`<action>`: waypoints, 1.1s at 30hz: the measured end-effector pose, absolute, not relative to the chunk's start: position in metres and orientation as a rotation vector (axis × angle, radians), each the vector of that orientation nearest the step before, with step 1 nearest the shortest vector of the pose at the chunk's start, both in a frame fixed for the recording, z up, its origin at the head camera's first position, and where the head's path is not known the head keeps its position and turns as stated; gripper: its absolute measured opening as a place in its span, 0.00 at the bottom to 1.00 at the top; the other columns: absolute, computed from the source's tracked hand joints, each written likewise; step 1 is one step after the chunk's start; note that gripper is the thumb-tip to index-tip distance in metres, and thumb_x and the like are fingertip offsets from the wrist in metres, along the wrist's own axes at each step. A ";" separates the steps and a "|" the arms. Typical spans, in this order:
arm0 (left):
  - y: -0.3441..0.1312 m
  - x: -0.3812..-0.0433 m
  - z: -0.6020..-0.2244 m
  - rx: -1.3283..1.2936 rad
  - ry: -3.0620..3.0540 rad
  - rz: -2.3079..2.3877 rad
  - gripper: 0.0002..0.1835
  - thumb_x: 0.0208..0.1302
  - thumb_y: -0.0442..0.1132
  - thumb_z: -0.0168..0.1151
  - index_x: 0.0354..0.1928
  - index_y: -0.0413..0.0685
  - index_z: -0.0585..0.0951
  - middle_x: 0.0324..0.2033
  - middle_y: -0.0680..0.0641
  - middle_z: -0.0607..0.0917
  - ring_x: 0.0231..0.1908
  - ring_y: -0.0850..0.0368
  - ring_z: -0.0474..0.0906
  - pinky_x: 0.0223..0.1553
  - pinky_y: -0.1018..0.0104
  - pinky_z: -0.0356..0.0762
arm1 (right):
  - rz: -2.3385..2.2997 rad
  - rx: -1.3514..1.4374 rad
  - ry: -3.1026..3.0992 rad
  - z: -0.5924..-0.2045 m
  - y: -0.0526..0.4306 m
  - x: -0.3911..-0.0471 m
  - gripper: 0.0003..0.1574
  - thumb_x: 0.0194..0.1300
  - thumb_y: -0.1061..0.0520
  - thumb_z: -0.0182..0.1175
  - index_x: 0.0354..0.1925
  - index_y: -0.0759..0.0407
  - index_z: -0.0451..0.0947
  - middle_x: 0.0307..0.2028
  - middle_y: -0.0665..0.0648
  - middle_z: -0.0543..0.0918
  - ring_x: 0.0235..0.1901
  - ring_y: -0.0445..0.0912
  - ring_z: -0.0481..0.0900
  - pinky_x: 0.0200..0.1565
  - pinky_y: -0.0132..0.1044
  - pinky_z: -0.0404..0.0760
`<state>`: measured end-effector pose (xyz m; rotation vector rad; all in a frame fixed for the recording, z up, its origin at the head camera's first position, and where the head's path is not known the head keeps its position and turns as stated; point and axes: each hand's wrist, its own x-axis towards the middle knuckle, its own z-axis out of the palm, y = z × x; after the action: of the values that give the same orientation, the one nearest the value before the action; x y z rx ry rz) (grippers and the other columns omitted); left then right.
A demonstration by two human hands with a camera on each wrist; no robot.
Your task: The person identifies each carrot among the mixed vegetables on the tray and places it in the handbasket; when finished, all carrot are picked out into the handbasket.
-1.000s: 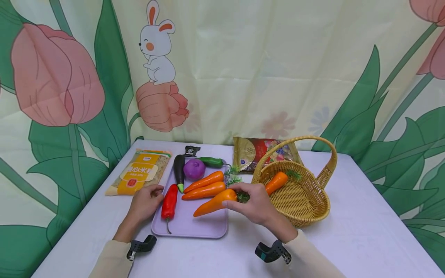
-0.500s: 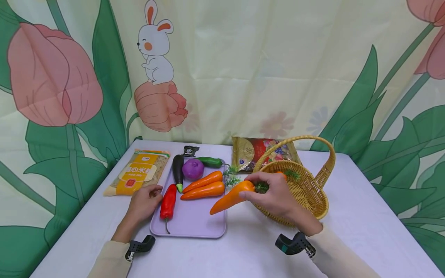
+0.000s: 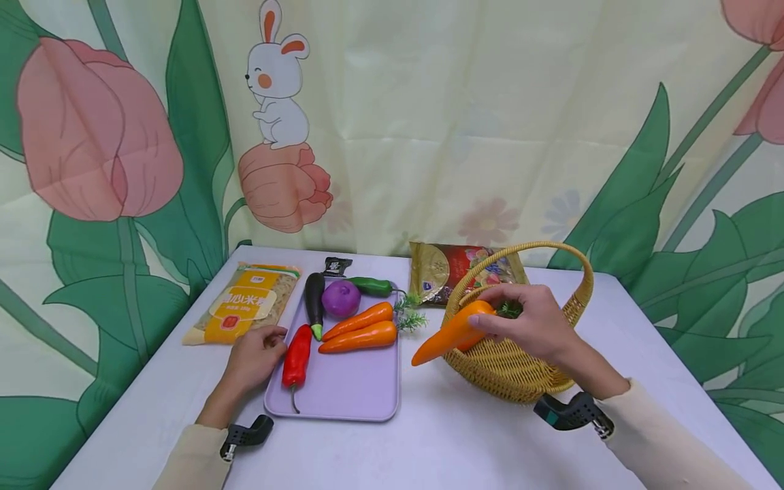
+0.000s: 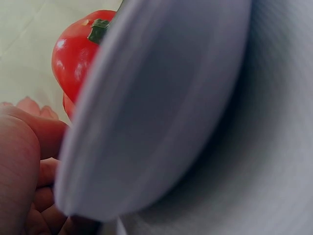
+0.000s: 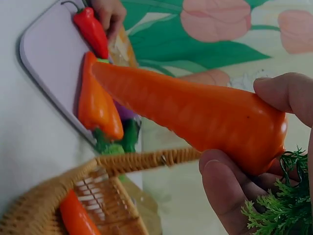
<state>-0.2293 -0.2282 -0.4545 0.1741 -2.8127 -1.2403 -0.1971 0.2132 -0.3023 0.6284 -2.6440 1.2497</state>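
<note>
My right hand (image 3: 534,323) pinches an orange carrot (image 3: 446,337) at its thick, leafy end, thumb on one side and fingers on the other. It hangs over the left part of a wicker basket (image 3: 508,382), its tip pointing left. Another carrot (image 5: 78,216) lies inside the basket. My left hand (image 3: 254,357) grips the left edge of a lilac tray (image 3: 349,398), its fingers curled at the rim. On the tray lie two carrots (image 3: 361,337), a red pepper (image 3: 297,357), an eggplant (image 3: 314,299), a purple onion (image 3: 341,299) and a green pepper (image 3: 371,286).
A yellow-labelled food bag (image 3: 245,303) lies left of the tray. Behind the tray is a small black packet (image 3: 337,266). A red and gold bag (image 3: 453,269) sits behind the basket, whose tall handle (image 3: 578,262) arches above it. A printed curtain (image 3: 416,122) hangs at the back.
My right hand has lifted the carrot off the tray and carried it rightward to above the basket. The left hand has stayed at the tray's edge.
</note>
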 end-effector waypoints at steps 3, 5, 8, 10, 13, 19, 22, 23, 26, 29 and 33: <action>-0.231 -0.227 -0.455 0.177 -2.802 -1.247 0.21 0.66 0.37 0.61 0.59 0.39 0.81 0.36 0.45 0.81 0.37 0.51 0.73 0.37 0.66 0.79 | 1.243 0.595 -2.659 -0.299 0.225 -0.201 0.18 0.62 0.56 0.72 0.46 0.67 0.83 0.37 0.63 0.84 0.26 0.47 0.85 0.29 0.38 0.85; -0.229 -0.228 -0.454 0.171 -2.799 -1.253 0.21 0.65 0.37 0.61 0.59 0.39 0.81 0.36 0.45 0.81 0.37 0.51 0.73 0.37 0.66 0.79 | 1.226 0.568 -2.668 -0.298 0.236 -0.202 0.19 0.63 0.56 0.71 0.47 0.68 0.83 0.35 0.63 0.84 0.22 0.47 0.84 0.28 0.37 0.85; -0.228 -0.228 -0.454 0.180 -2.799 -1.250 0.20 0.65 0.37 0.62 0.59 0.39 0.81 0.35 0.45 0.81 0.37 0.51 0.74 0.36 0.67 0.79 | 1.226 0.533 -2.676 -0.299 0.250 -0.206 0.19 0.64 0.56 0.70 0.48 0.69 0.82 0.33 0.62 0.84 0.22 0.47 0.84 0.28 0.39 0.85; -0.228 -0.228 -0.454 0.188 -2.800 -1.246 0.20 0.65 0.37 0.62 0.59 0.39 0.81 0.35 0.45 0.81 0.37 0.51 0.74 0.36 0.67 0.79 | 1.246 0.495 -2.678 -0.300 0.260 -0.211 0.20 0.65 0.56 0.69 0.48 0.70 0.82 0.34 0.63 0.85 0.22 0.48 0.84 0.27 0.39 0.85; -0.228 -0.228 -0.454 0.191 -2.800 -1.242 0.20 0.65 0.37 0.62 0.59 0.39 0.81 0.35 0.45 0.81 0.37 0.51 0.74 0.37 0.66 0.79 | 1.255 0.424 -2.682 -0.302 0.274 -0.218 0.22 0.67 0.54 0.68 0.48 0.71 0.81 0.35 0.65 0.84 0.22 0.50 0.84 0.27 0.39 0.86; -0.228 -0.229 -0.455 0.203 -2.794 -1.245 0.20 0.66 0.37 0.62 0.59 0.39 0.81 0.35 0.45 0.81 0.37 0.51 0.73 0.36 0.67 0.79 | 1.246 0.316 -2.732 -0.310 0.298 -0.230 0.27 0.69 0.50 0.66 0.49 0.75 0.80 0.38 0.69 0.85 0.24 0.48 0.86 0.29 0.40 0.86; -0.229 -0.228 -0.455 0.203 -2.793 -1.249 0.20 0.66 0.36 0.62 0.59 0.39 0.81 0.35 0.45 0.81 0.37 0.51 0.73 0.36 0.67 0.79 | 1.291 0.279 -2.788 -0.316 0.306 -0.233 0.29 0.70 0.50 0.64 0.52 0.77 0.78 0.40 0.69 0.85 0.26 0.50 0.87 0.30 0.40 0.86; -0.229 -0.228 -0.455 0.203 -2.794 -1.249 0.20 0.66 0.36 0.62 0.59 0.39 0.81 0.36 0.45 0.81 0.37 0.51 0.73 0.36 0.67 0.79 | 1.301 0.270 -2.810 -0.318 0.307 -0.234 0.29 0.70 0.50 0.64 0.53 0.77 0.77 0.41 0.68 0.85 0.27 0.50 0.87 0.31 0.40 0.87; -0.229 -0.228 -0.455 0.203 -2.792 -1.251 0.20 0.66 0.37 0.62 0.59 0.39 0.81 0.36 0.45 0.82 0.37 0.51 0.74 0.37 0.67 0.79 | 1.324 0.263 -2.872 -0.325 0.309 -0.236 0.31 0.70 0.50 0.64 0.55 0.78 0.76 0.42 0.67 0.85 0.28 0.51 0.87 0.33 0.40 0.87; -0.229 -0.228 -0.455 0.200 -2.788 -1.253 0.20 0.66 0.36 0.62 0.58 0.39 0.82 0.36 0.45 0.82 0.36 0.51 0.74 0.36 0.67 0.79 | 1.321 0.260 -2.916 -0.332 0.309 -0.236 0.33 0.70 0.48 0.64 0.56 0.77 0.76 0.42 0.66 0.85 0.29 0.51 0.88 0.34 0.39 0.87; -0.229 -0.227 -0.456 0.193 -2.783 -1.255 0.19 0.66 0.36 0.62 0.58 0.39 0.82 0.35 0.45 0.82 0.36 0.51 0.74 0.35 0.68 0.79 | 1.330 0.252 -2.945 -0.341 0.307 -0.239 0.33 0.70 0.47 0.64 0.55 0.76 0.77 0.42 0.66 0.86 0.29 0.52 0.88 0.35 0.39 0.87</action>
<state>-0.2273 -0.2289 -0.4558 0.1932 -2.7832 -1.2546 -0.2391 0.3066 -0.3415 0.2524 -2.9454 1.3301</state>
